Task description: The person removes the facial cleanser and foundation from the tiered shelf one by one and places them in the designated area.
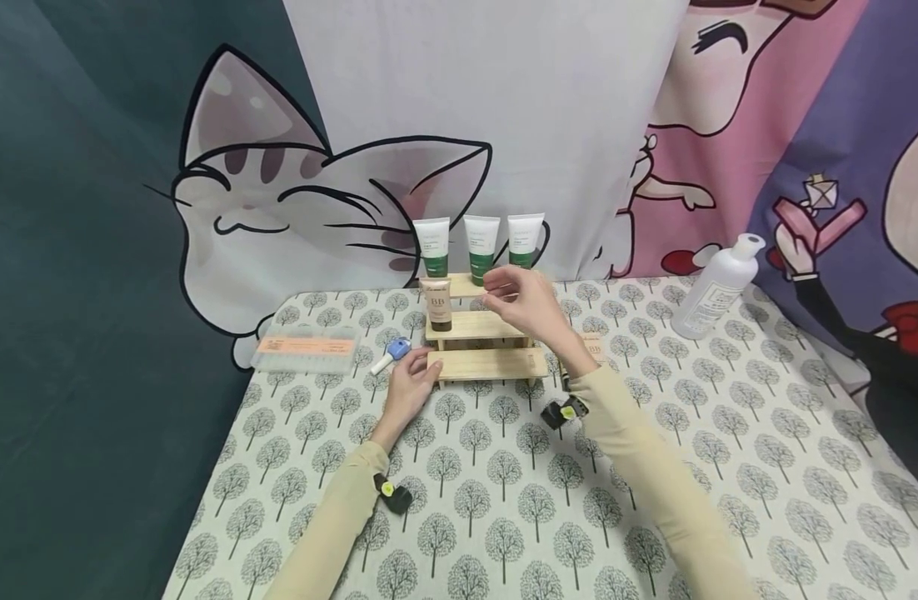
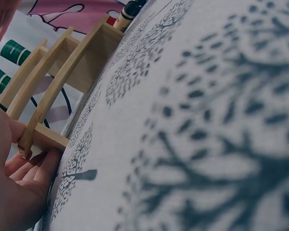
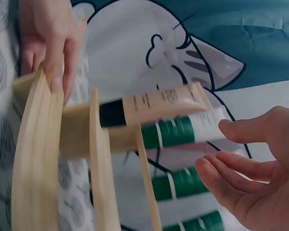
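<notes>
A three-step wooden display stand (image 1: 489,364) is on the table, with my left hand (image 1: 410,385) gripping the left end of its lowest step. In the left wrist view the thumb lies over the board (image 2: 53,103) and the fingers curl against its end. Three white-and-green tubes (image 1: 482,250) stand on the top step. A beige BB cream tube (image 1: 438,305) with a dark cap stands at the left of the middle step. My right hand (image 1: 525,298), holding nothing, hovers over the stand's right side, its thumb and fingers apart in the right wrist view.
Another beige BB tube (image 1: 592,343) lies right of the stand, partly hidden by my right arm. A white bottle (image 1: 717,287) stands farther right. To the left are a blue-and-white item (image 1: 393,353) and a clear case (image 1: 306,350) with an orange label. Printed cloth hangs behind.
</notes>
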The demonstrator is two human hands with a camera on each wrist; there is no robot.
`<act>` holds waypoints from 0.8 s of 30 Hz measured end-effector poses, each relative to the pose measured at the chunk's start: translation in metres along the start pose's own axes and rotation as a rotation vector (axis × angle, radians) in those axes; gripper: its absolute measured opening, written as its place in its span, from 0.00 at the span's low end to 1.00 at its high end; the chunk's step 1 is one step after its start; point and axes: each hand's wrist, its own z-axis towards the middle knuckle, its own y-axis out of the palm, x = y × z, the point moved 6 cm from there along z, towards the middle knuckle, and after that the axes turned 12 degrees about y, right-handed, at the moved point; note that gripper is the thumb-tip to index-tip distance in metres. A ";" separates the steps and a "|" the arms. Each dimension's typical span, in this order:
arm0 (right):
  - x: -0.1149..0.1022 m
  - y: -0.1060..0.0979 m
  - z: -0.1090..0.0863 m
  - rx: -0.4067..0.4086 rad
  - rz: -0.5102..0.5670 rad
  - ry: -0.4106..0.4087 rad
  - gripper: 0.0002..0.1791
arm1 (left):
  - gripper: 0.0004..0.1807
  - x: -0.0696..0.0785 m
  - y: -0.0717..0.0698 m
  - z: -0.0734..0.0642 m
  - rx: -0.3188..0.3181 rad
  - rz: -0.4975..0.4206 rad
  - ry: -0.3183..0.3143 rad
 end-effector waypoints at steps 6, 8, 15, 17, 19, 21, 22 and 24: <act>-0.003 0.030 0.014 -0.038 0.007 0.012 0.22 | 0.22 -0.001 -0.001 0.001 -0.001 -0.006 0.011; -0.003 0.037 0.017 -0.044 0.009 0.016 0.23 | 0.22 -0.001 -0.001 0.001 -0.004 -0.010 0.014; 0.000 0.055 0.025 -0.062 0.045 0.027 0.21 | 0.22 0.000 -0.001 0.002 -0.005 0.007 0.016; 0.002 0.059 0.028 -0.059 0.039 0.035 0.21 | 0.22 0.001 -0.001 0.002 -0.004 0.003 0.018; 0.005 0.062 0.029 -0.056 0.036 0.042 0.21 | 0.22 0.001 -0.001 0.001 -0.005 0.002 0.012; 0.007 0.065 0.030 -0.053 0.035 0.046 0.21 | 0.22 0.001 -0.001 0.001 -0.007 0.006 0.009; 0.008 0.066 0.030 -0.051 0.036 0.045 0.21 | 0.22 0.001 -0.001 0.000 -0.008 0.009 0.010; 0.008 0.068 0.031 -0.046 0.043 0.036 0.21 | 0.22 0.001 -0.001 0.000 -0.007 0.011 0.007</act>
